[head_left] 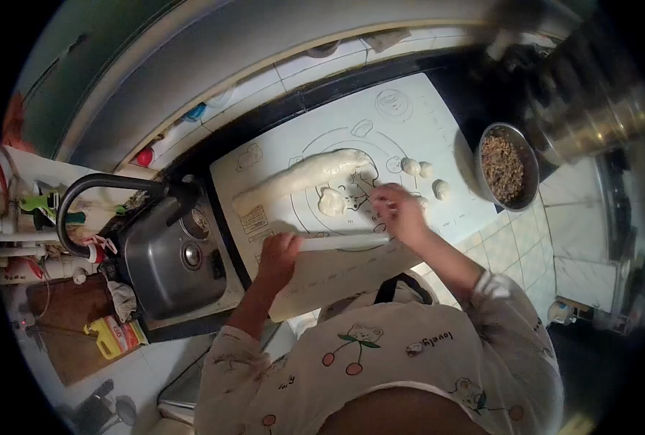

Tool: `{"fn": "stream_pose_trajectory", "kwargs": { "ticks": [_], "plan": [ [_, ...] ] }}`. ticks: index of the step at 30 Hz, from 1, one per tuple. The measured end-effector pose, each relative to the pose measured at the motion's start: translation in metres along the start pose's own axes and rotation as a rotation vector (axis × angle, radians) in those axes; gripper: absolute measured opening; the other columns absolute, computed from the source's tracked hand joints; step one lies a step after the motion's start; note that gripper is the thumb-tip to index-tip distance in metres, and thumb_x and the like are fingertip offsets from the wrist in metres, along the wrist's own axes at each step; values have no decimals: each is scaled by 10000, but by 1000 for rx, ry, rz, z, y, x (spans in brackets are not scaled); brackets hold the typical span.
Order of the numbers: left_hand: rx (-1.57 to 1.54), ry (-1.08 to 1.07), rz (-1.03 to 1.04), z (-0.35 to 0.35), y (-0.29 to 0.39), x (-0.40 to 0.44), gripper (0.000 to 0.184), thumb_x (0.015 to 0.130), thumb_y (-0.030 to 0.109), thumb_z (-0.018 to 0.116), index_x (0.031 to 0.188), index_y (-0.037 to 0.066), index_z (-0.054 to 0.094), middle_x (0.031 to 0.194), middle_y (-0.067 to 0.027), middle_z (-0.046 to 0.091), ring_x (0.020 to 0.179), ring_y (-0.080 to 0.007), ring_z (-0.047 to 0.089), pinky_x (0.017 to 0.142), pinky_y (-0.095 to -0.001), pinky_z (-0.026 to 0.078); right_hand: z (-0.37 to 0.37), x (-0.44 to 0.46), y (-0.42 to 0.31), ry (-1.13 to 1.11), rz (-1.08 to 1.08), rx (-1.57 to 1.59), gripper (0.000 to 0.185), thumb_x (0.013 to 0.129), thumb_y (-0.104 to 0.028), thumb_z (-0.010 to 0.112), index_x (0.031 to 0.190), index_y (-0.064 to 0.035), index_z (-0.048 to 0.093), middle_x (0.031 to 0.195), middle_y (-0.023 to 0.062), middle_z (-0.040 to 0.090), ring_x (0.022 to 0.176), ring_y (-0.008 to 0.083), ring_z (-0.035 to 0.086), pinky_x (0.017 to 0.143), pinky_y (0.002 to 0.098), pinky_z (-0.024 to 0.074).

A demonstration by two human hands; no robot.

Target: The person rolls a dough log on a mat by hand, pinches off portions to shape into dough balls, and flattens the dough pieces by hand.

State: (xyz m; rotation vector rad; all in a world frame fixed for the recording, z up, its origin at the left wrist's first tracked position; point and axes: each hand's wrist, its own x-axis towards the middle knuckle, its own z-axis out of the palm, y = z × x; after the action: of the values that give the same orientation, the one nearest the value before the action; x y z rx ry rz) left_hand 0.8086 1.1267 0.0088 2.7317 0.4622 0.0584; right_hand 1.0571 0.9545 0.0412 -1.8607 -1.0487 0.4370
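On a white printed mat [257,163] lies a long roll of dough [300,177]. A lump of dough [331,202] sits just below it, and several small dough balls [441,190] lie on the right side. My left hand [280,254] is wrapped round the left end of a white rolling pin [344,242], near the mat's front part. Above the pin's right end is my right hand [398,210], its fingers bent over the mat beside the small balls; whether anything is between them is too small to tell.
A metal bowl of chopped filling [507,167] stands to the right, beside a stacked metal steamer [590,101]. At the left are a sink [170,272], a black faucet [105,181] and a yellow bottle [108,337]. A tiled wall runs behind the mat.
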Motion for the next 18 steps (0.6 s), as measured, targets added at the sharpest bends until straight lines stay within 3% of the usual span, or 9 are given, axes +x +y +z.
{"fn": "stream_pose_trajectory", "kwargs": {
  "ticks": [1, 3, 7, 9, 10, 13, 16, 18],
  "plan": [
    [25, 45, 86, 13, 3, -1, 306, 741, 69, 564, 1046, 34, 559, 1015, -140, 560, 963, -313, 536, 834, -443, 406, 16, 13, 4, -114, -136, -148, 271, 804, -83, 627, 1074, -79, 606, 1035, 159, 576, 886, 313, 595, 759, 358, 503],
    [8, 137, 102, 27, 7, 5, 279, 738, 75, 560, 1014, 36, 573, 996, -126, 564, 956, -298, 537, 848, -431, 398, 56, 35, 21, -245, -175, -169, 319, 781, -106, 630, 1097, -79, 594, 1000, 171, 576, 883, 363, 571, 780, 399, 481],
    [12, 112, -35, 45, -2, -1, 407, 732, 153, 591, 1118, 40, 530, 1106, -141, 518, 1066, -316, 493, 928, -468, 350, 95, 51, 24, -452, -116, -382, 301, 746, -143, 657, 1033, -71, 603, 1035, 156, 591, 997, 325, 553, 858, 393, 457],
    [59, 220, -111, 54, 17, -23, 532, 725, 200, 608, 1207, 33, 457, 1222, -172, 437, 1175, -343, 412, 985, -527, 277, 98, 36, 18, -605, -138, -449, 317, 733, -168, 671, 1027, -74, 599, 1040, 155, 590, 1004, 328, 550, 857, 398, 454],
    [81, 275, -150, 60, 30, -29, 597, 721, 224, 616, 1251, 30, 420, 1280, -188, 397, 1229, -357, 371, 1013, -556, 240, 93, 30, 12, -614, -47, -351, 313, 727, -203, 680, 1001, -70, 603, 1046, 156, 589, 975, 337, 564, 833, 413, 461],
    [115, 264, -456, 71, 71, -21, 695, 722, 243, 613, 1306, 4, 322, 1376, -226, 267, 1313, -395, 242, 1043, -620, 109, 96, 14, 16, -562, -52, -279, 213, 760, -201, 649, 927, -74, 608, 922, 154, 592, 887, 331, 584, 774, 425, 464],
    [100, 360, -619, 72, 76, 14, 645, 744, 218, 587, 1290, -24, 342, 1376, -240, 277, 1332, -401, 207, 1063, -608, 56, 93, 14, 13, -555, -39, -314, 191, 789, -199, 616, 942, -86, 630, 969, 160, 610, 894, 345, 595, 774, 429, 476],
    [177, 296, -698, 69, 64, 42, 580, 754, 224, 583, 1239, -25, 384, 1346, -233, 311, 1293, -384, 261, 1046, -583, 124, 97, 19, 27, -543, -61, -363, 160, 813, -199, 583, 924, -97, 635, 934, 156, 617, 893, 335, 596, 762, 426, 480]
  ]
}}
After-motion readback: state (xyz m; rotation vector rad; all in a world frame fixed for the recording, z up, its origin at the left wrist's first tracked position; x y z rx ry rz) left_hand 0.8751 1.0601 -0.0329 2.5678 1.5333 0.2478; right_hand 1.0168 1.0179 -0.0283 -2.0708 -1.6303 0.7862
